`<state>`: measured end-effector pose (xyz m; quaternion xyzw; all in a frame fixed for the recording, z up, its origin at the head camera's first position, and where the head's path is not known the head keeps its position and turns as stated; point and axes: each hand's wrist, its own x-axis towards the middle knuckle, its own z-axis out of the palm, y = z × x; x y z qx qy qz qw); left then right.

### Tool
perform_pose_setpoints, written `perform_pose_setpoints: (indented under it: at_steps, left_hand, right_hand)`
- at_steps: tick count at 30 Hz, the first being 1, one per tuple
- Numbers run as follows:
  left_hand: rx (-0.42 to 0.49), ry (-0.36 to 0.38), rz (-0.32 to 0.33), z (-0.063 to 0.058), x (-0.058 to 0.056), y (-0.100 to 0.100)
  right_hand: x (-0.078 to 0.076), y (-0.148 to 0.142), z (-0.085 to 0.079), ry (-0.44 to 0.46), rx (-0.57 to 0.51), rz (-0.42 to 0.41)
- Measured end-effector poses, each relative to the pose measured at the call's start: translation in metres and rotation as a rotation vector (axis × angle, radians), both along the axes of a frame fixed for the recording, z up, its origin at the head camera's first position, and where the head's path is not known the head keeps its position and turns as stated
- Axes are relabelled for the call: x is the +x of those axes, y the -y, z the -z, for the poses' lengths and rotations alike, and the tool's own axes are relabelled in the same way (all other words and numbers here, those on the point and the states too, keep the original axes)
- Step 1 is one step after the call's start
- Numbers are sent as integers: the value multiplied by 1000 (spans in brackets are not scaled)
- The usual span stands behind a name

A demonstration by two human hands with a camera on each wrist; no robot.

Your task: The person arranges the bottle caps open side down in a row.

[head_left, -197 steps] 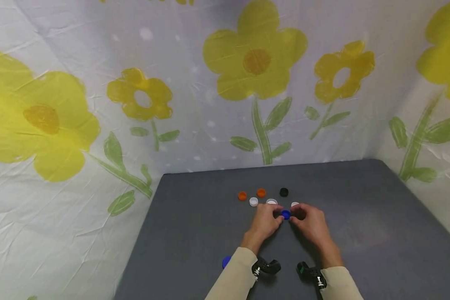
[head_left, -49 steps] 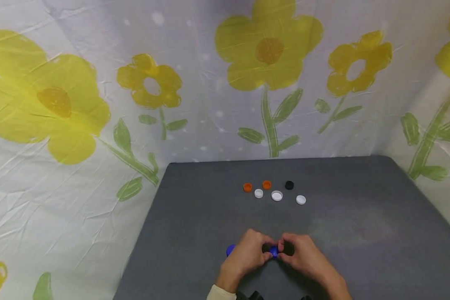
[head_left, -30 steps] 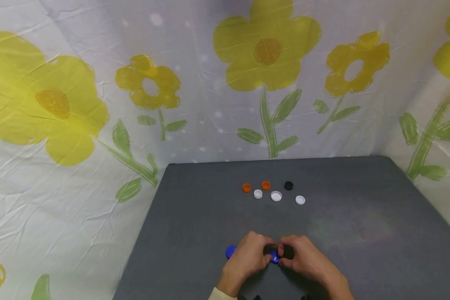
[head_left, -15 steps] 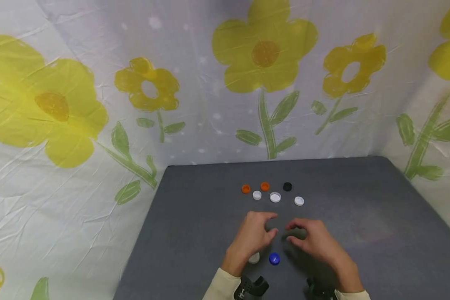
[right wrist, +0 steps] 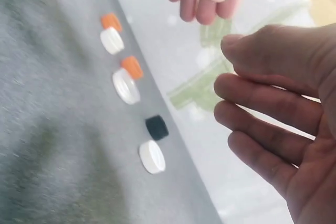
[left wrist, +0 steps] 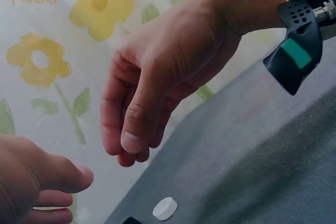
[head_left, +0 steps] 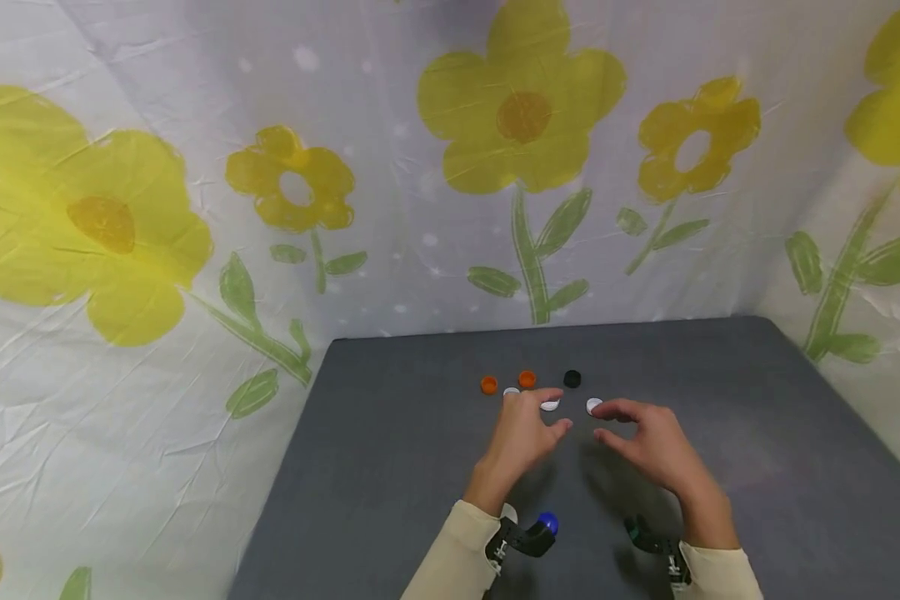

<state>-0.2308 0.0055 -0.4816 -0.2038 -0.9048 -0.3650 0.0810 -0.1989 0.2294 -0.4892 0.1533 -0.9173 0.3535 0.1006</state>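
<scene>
My left hand point(head_left: 521, 433) hovers over the table behind the white caps, empty, with thumb and forefinger apart. Its forefinger lies in front of a middle white bottle cap point(head_left: 549, 406) and partly covers a left one point(head_left: 512, 391). Opposite it, my right hand point(head_left: 656, 442) is also empty, thumb and fingers apart, its fingertips near the right-hand white cap point(head_left: 594, 406). The right wrist view shows the palm of the right hand point(right wrist: 283, 103) without anything in it. Closer to me lies a blue cap point(head_left: 548, 522), partly behind the left wrist's camera mount.
Two orange caps point(head_left: 489, 385) and a black cap point(head_left: 572, 379) lie at the back of the grey table point(head_left: 390, 433). A whitish round piece point(head_left: 508, 513) shows partly beside the left sleeve. A flower-printed curtain point(head_left: 390, 167) stands behind the table.
Both hands have let go of the blue cap near me and moved forward to the white caps. Earlier, they carried this cap back from the row.
</scene>
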Motion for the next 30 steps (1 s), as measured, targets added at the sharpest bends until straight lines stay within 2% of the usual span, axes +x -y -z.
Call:
perform_pose_setpoints:
  at_steps: [4,9,13,18,22,23,25,27,30]
  left_hand:
    - [29,32,-35,-1,-9,-7]
    - [34,52,-6,2,-19,-19]
    - [32,84,10,11,-28,-30]
    - [23,135,-24,25,-38,-42]
    - [42,118,-24,39,-45,-47]
    - [46,100,-15,44,-47,-48]
    - [33,20,-10,76,-65,-55]
    - [28,-34,-14,100,-79,-63]
    - [37,-45,-27,121,-90,-72]
  right_hand:
    - [-10,-8,-1,8,-25,42]
    - [-20,-15,2,28,-53,74]
    - [-28,-19,7,24,-89,80]
    - [-41,-23,16,18,-188,89]
    - [-49,-26,28,25,-228,113]
    - [-50,-26,31,29,-232,119]
    - [-54,-28,38,37,-239,129]
    - [-58,-29,45,48,-250,140]
    - [-65,-32,56,65,-275,145]
